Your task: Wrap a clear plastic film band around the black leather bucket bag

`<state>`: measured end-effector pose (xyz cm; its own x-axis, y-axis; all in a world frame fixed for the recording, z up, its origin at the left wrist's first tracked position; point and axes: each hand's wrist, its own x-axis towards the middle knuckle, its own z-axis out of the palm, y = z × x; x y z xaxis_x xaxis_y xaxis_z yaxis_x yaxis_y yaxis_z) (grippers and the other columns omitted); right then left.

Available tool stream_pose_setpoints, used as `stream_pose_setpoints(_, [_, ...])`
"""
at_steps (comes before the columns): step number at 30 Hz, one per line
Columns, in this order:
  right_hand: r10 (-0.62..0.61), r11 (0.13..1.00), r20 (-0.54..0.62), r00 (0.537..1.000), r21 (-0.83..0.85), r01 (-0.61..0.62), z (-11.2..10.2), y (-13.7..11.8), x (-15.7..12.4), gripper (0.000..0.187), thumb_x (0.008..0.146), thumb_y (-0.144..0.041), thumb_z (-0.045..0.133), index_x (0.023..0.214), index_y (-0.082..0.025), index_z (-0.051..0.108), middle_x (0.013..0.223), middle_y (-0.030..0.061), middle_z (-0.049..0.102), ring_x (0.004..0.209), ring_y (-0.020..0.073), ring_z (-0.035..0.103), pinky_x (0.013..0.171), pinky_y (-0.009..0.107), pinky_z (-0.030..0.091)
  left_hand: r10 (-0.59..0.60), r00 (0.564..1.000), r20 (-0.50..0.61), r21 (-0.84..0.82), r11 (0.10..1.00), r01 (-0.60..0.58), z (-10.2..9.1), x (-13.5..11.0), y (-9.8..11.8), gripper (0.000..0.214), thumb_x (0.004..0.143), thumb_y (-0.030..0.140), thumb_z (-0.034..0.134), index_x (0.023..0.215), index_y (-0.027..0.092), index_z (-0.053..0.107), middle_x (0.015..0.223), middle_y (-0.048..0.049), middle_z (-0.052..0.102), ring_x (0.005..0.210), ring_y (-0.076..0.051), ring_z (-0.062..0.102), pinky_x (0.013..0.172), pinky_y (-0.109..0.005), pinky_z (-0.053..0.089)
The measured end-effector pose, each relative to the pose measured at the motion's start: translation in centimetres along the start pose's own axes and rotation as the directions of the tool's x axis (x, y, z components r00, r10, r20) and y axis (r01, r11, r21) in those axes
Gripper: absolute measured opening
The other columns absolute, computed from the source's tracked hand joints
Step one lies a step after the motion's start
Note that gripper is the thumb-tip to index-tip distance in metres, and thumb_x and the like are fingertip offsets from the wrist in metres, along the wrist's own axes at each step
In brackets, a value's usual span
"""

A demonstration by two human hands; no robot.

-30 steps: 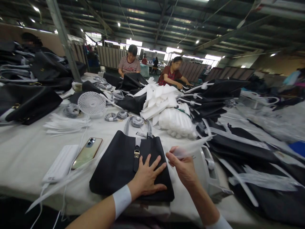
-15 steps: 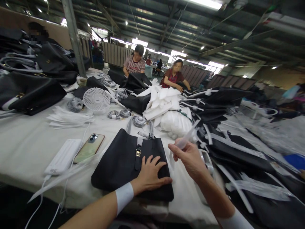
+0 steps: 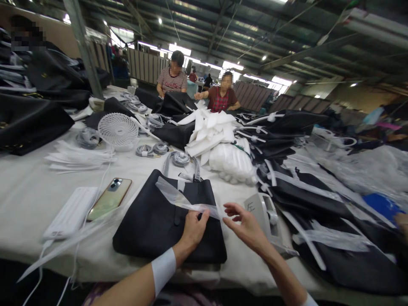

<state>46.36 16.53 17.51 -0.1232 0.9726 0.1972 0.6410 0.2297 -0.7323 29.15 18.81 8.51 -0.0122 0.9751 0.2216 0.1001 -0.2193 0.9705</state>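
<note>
A black handbag [image 3: 145, 221] lies flat on the table before me, with its strap tab running down the front. Above its right part, my left hand [image 3: 194, 227] pinches a clear plastic strip [image 3: 175, 196] between thumb and fingers. The strip slants up leftward across the bag and hides the metal clasp. Just right of the bag, my right hand [image 3: 244, 225] has its fingers apart, close to the strip's right end; whether it touches the strip I cannot tell. A wrapped handle and a coiled strap [image 3: 180, 158] lie at the bag's top edge.
Left are a phone [image 3: 110, 199], a white power bank [image 3: 72, 212] with cables, white sheets [image 3: 76, 157] and a small fan [image 3: 117, 129]. White foam pieces [image 3: 212, 127] are heaped ahead. A pale holder [image 3: 263, 208] and stacked black bags [image 3: 306, 195] lie right. Two people work across the table.
The plastic strip has passed from my right hand to my left, which has lifted off the bag's front. My right hand has opened. The view has shifted slightly right.
</note>
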Motion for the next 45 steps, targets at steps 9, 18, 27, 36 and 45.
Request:
stream_pose_setpoints(9, [-0.211, 0.905, -0.176, 0.961, -0.407, 0.124, 7.2, 1.8, 0.0, 0.009, 0.079, -0.016, 0.048, 0.072, -0.021, 0.049, 0.072, 0.0022, 0.055, 0.068, 0.0187, 0.053, 0.063, 0.030, 0.040, 0.159, 0.969, 0.187, 0.163, 0.968, -0.190, -2.1, -0.9, 2.0, 0.021, 0.083, 0.033, 0.061, 0.096, 0.018, 0.067, 0.100, -0.0084, 0.068, 0.100, -0.026, 0.060, 0.098, -0.042, 0.042])
stream_pose_setpoints(18, [-0.195, 0.923, -0.066, 0.978, -0.349, 0.161, 7.2, -0.2, 0.8, 0.015, 0.083, -0.029, 0.051, 0.070, -0.022, 0.050, 0.061, -0.0018, 0.054, 0.055, 0.0144, 0.049, 0.056, 0.026, 0.034, 0.134, 0.894, 0.427, 0.755, 0.492, -0.434, -9.2, -3.6, 0.5, 0.048, 0.093, 0.046, 0.050, 0.136, 0.024, 0.048, 0.136, -0.0088, 0.053, 0.128, -0.033, 0.042, 0.109, -0.057, 0.026])
stream_pose_setpoints(27, [-0.078, 0.973, 0.021, 0.997, -0.218, 0.080, 8.6, -3.8, 1.2, 0.033, 0.078, -0.039, 0.058, 0.058, -0.023, 0.039, 0.052, -0.0048, 0.041, 0.050, 0.0122, 0.041, 0.051, 0.025, 0.029, 0.237, 0.875, 0.422, 0.741, 0.466, -0.484, -9.3, -3.9, -1.6, 0.053, 0.095, 0.045, 0.048, 0.143, 0.028, 0.037, 0.149, -0.0066, 0.039, 0.138, -0.030, 0.030, 0.113, -0.052, 0.024])
stream_pose_setpoints(36, [0.154, 0.983, 0.109, 0.982, -0.113, -0.142, 6.7, -6.2, 2.9, 0.045, 0.069, -0.052, 0.068, 0.054, -0.021, 0.039, 0.051, -0.0063, 0.037, 0.051, 0.0101, 0.036, 0.048, 0.023, 0.026, 0.215, 0.880, 0.424, 0.731, 0.492, -0.472, -9.6, -3.8, -1.7, 0.055, 0.096, 0.048, 0.042, 0.147, 0.029, 0.032, 0.152, -0.0057, 0.035, 0.139, -0.030, 0.028, 0.114, -0.054, 0.023])
stream_pose_setpoints(45, [0.241, 0.917, 0.426, 0.872, 0.195, -0.349, 3.0, -8.5, 3.9, 0.040, 0.056, -0.045, 0.081, 0.063, -0.018, 0.054, 0.054, -0.0044, 0.053, 0.051, 0.0110, 0.049, 0.050, 0.024, 0.040, 0.229, 0.885, 0.406, 0.715, 0.523, -0.464, -9.7, -3.9, -1.7, 0.053, 0.096, 0.046, 0.045, 0.145, 0.030, 0.035, 0.152, -0.0052, 0.036, 0.139, -0.029, 0.029, 0.113, -0.054, 0.024])
